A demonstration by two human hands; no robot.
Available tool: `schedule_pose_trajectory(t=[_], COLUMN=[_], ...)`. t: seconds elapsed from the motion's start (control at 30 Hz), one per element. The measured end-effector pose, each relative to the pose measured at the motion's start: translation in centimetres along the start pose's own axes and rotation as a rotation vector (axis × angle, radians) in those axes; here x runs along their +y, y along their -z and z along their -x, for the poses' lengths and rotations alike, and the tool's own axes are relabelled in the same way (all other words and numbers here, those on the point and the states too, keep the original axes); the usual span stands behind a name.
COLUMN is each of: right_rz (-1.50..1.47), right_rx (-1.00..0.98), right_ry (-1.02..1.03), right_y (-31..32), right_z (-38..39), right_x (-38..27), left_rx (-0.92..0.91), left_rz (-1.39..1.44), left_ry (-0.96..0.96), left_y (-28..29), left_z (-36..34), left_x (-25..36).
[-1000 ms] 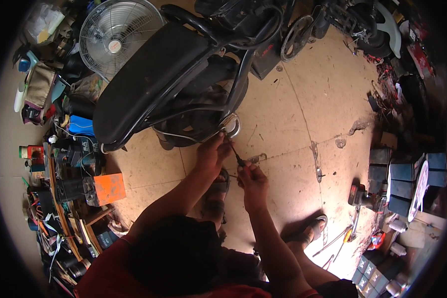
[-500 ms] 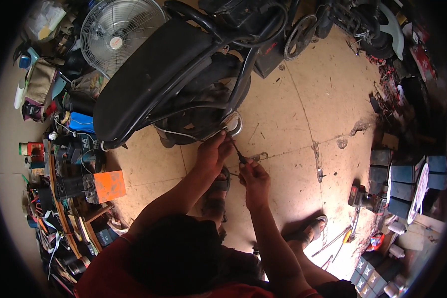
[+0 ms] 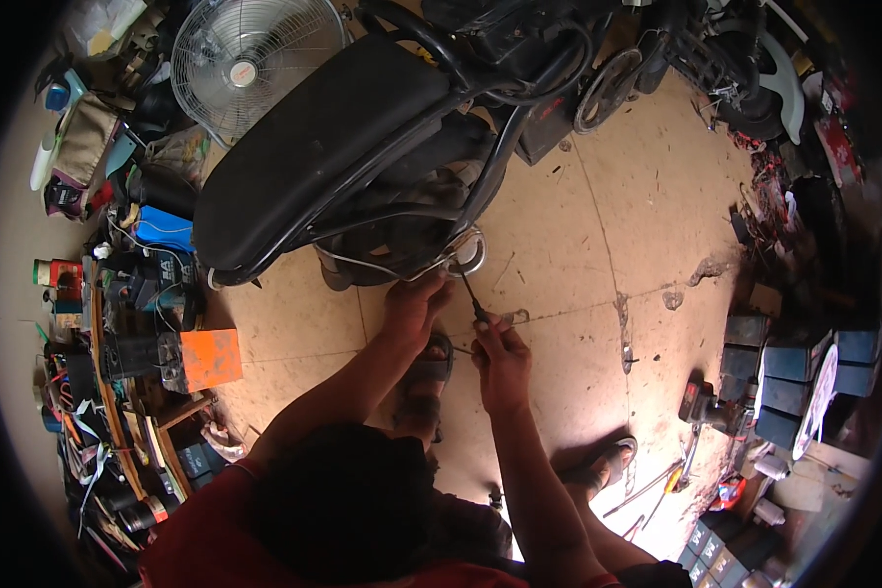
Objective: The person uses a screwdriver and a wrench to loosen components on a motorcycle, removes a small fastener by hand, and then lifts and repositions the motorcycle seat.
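Observation:
A screwdriver (image 3: 473, 298) with a thin dark shaft is gripped by its handle in my right hand (image 3: 504, 365). Its shaft slants up and left, and the tip meets the rear of a black two-wheeler beside a round chrome-edged part (image 3: 472, 253). My left hand (image 3: 416, 306) is closed just left of the shaft, its fingertips at the underside of that same area. What those fingers hold, if anything, is hidden. Above both hands stretches the two-wheeler's long black seat (image 3: 314, 147), with a black tubular frame (image 3: 480, 191) below it.
A metal fan (image 3: 243, 73) stands behind the seat. Boxes, an orange-faced block (image 3: 212, 360) and loose tools crowd the left. At right are a cordless drill (image 3: 698, 402), stacked dark boxes (image 3: 789, 377) and cable bundles. My sandalled feet rest on the stained tile floor (image 3: 568, 245).
The whole view has shifted slightly, so the two-wheeler sits a little lower and further right. My left fingers have come away from the screwdriver shaft; my right hand keeps its grip.

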State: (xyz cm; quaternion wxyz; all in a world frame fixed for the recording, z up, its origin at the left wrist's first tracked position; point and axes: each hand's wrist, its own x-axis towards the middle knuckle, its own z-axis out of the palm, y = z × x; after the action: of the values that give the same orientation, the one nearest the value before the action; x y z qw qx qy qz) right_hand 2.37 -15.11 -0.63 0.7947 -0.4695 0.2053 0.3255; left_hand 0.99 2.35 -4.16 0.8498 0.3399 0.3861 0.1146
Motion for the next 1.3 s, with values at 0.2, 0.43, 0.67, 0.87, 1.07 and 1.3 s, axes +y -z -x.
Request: schedule_pose_trajectory(t=[0.2,0.43,0.67,0.87,1.07,1.3], right_rz=[-0.159,-0.193,0.119,0.596,0.656,0.363], right_rx=[-0.046,-0.091,-0.104,-0.044,-0.083,-0.151], right_ry=[-0.054,-0.056,0.112,0.579,0.606,0.297], right_y=[0.2,0.2,1.2,3.4,3.3,2.9], right_z=[-0.3,-0.8,-1.8,-4.0,-4.2,-4.5], right_x=[0.4,0.8,0.7,0.7,-0.5,-3.0], left_rx=[0.015,0.086,0.11,0.122,0.12,0.129], left_rz=[-0.035,-0.02,-0.229,-0.264,-0.266,-0.214], left_ry=[-0.057,-0.116,-0.233,-0.306,-0.349,-0.171], left_y=[0.1,-0.3,-0.8,-0.2,0.1,0.2], left_z=[-0.4,-1.2,-0.9,-0.7,-0.1,1.2], left_x=[-0.2,0.0,0.4,0.8,1.3,1.3])
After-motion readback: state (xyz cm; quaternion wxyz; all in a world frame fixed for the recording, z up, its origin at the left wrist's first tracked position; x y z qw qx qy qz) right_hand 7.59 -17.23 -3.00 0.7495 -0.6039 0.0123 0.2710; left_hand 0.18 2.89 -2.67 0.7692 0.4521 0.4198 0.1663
